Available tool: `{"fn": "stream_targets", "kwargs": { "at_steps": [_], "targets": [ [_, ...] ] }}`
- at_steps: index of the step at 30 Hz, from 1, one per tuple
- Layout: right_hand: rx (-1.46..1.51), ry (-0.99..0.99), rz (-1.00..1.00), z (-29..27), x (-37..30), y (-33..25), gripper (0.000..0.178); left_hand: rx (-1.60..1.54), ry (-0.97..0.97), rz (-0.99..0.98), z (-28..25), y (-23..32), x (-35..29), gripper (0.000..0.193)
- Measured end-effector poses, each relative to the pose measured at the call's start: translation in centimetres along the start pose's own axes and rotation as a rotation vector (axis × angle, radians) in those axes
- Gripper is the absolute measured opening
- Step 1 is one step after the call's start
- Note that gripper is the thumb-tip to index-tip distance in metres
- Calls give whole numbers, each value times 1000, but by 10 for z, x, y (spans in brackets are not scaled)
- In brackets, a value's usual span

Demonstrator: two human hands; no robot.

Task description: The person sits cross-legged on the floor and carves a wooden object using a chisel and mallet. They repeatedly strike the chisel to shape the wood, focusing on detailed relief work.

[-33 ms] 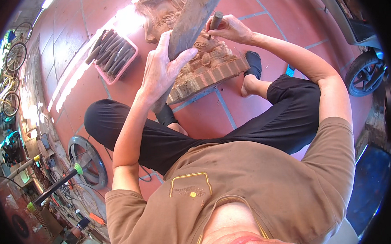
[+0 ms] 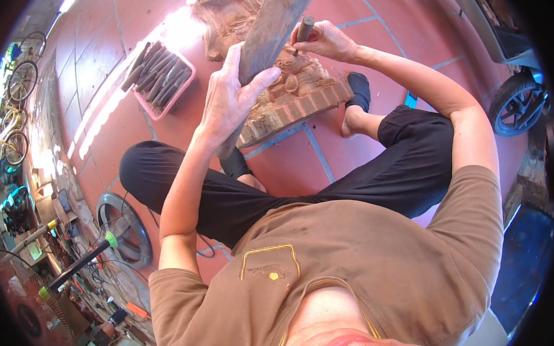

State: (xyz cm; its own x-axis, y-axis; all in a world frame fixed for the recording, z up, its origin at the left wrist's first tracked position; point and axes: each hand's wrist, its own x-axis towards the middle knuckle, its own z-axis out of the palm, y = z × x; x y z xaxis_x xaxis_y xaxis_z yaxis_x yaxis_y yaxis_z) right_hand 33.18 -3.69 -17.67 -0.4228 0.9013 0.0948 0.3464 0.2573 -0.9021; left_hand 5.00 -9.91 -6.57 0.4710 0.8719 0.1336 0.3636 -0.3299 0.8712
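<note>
My left hand (image 2: 227,91) is wrapped round a long, flat wooden mallet (image 2: 274,34), which slants across the carving up to the far edge of the view. In my right hand (image 2: 327,42) a carving chisel (image 2: 305,29) with a round wooden handle is pinched between thumb and fingers, its lower end down at the carving. Brown and richly detailed, the wood carving (image 2: 289,101) lies on the floor between my feet, its banded base toward me. The mallet hides part of its middle. Whether the chisel's edge touches the wood, I cannot tell.
A pink basket (image 2: 161,115) full of dark-handled tools stands on the red tiled floor (image 2: 93,70) left of the carving. A fan (image 2: 32,307) and a round black base (image 2: 125,229) are at my left. Bicycles (image 2: 21,82) line the far left; a wheel (image 2: 516,104) is at right.
</note>
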Motion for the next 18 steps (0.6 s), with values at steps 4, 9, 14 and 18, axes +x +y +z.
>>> {"fn": "stream_targets", "kwargs": {
  "at_steps": [4, 9, 14, 18],
  "targets": [
    [-148, 10, 77, -1, 2, -19, 19, 142, -85, -106, 6, -11, 7, 59],
    [-139, 82, -25, 0, 1, -5, 21, 164, -83, -66, 5, -9, 8, 61],
    [-212, 46, -65, 1, 5, -10, 22, 1, 6, 9, 9, 7, 3, 60],
    [-267, 90, -66, 1, 3, -6, 22, 259, -149, -114, 9, -3, 11, 61]
  ]
}}
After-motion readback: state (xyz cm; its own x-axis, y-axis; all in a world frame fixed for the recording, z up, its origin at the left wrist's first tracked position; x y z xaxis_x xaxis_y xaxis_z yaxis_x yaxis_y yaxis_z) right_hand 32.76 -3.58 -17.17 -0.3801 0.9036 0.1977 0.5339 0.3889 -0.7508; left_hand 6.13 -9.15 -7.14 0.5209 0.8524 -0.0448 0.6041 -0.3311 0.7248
